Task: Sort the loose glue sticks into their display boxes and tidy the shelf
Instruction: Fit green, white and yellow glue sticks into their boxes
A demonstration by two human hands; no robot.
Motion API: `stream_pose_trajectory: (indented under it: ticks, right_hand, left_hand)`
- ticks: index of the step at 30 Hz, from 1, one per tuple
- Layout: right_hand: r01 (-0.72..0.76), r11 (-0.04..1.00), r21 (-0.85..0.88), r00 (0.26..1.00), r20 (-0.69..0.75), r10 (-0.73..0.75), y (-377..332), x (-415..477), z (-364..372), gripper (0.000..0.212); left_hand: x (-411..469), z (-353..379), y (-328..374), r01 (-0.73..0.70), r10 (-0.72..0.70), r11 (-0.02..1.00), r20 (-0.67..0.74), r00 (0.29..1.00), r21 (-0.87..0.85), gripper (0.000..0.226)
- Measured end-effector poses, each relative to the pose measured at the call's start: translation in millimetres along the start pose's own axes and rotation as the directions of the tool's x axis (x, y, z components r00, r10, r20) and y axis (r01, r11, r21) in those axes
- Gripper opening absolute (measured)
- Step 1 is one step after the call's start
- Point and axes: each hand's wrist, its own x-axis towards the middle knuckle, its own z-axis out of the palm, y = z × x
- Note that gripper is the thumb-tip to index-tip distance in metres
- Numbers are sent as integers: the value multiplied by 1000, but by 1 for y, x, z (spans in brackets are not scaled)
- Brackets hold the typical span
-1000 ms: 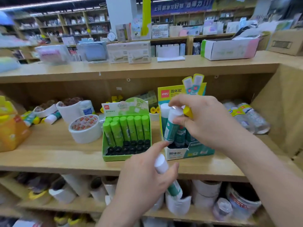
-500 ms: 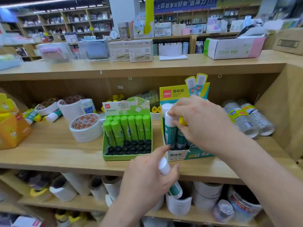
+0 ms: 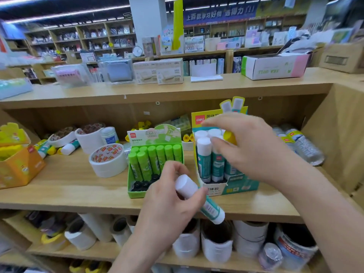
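Glue sticks with white caps and teal labels (image 3: 204,158) stand upright in the teal-and-yellow cardboard display box (image 3: 232,189) on the wooden shelf (image 3: 69,192), right of centre. Your right hand (image 3: 250,148) hovers over the tops of those sticks, its fingers (image 3: 218,142) bent down toward the white caps, and a small yellow-capped item (image 3: 229,137) is tucked under the palm; you cannot tell from this view how firmly it is gripped. Your left hand (image 3: 171,201) is nearer to you, in front of the shelf edge, clamped around one loose white-capped teal glue stick (image 3: 199,198) that lies tilted, cap up to the left and base down to the right.

Just left of the teal box sits the green cardboard display box (image 3: 136,192), holding a row of green glue sticks (image 3: 155,160) that lean back, with black bases showing in its near row. Left of that, a white roll of tape (image 3: 107,161) lies flat on the shelf. At the far left an orange cardboard box (image 3: 19,168) stands at the shelf's edge, with more loose glue sticks (image 3: 68,148) lying behind it. Clear plastic bottles (image 3: 301,144) lie on their sides at the right end.
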Motion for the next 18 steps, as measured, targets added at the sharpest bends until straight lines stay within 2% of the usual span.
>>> stream_pose_trajectory:
  ticks: [2,3,5,7,8,10,14,18]
  right_hand:
    - [-97,980,173,966,-220,134,8,-10,-22,12]
    - [-160,959,234,942,-255,219,17,-17,-31,10]
    - [-278,906,321,934,-130,333,33,-32,-40,13]
    - [-359,864,352,930,59,362,45,-47,-38,11]
    - [-378,859,346,925,125,357,47,-52,-35,11]
    - [-361,878,314,932,166,323,51,-59,-28,14]
    - [-310,915,257,951,71,302,53,-64,-24,19]
    - [-271,936,223,962,48,268,55,-66,-20,25]
  left_hand:
    - [3,-7,9,-33,25,993,-72,997,-115,34]
    - [5,-11,13,-46,27,980,-98,995,-194,32]
    - [9,-18,21,-74,38,948,-120,992,-310,30]
    - [14,-20,26,-104,68,931,-114,991,-351,36]
    - [17,-19,27,-125,92,927,-108,990,-353,36]
    - [25,-13,27,-161,138,933,-95,986,-321,36]
    - [36,2,30,-254,246,949,-69,967,-184,45]
    - [48,15,35,-325,321,945,-91,943,-35,43]
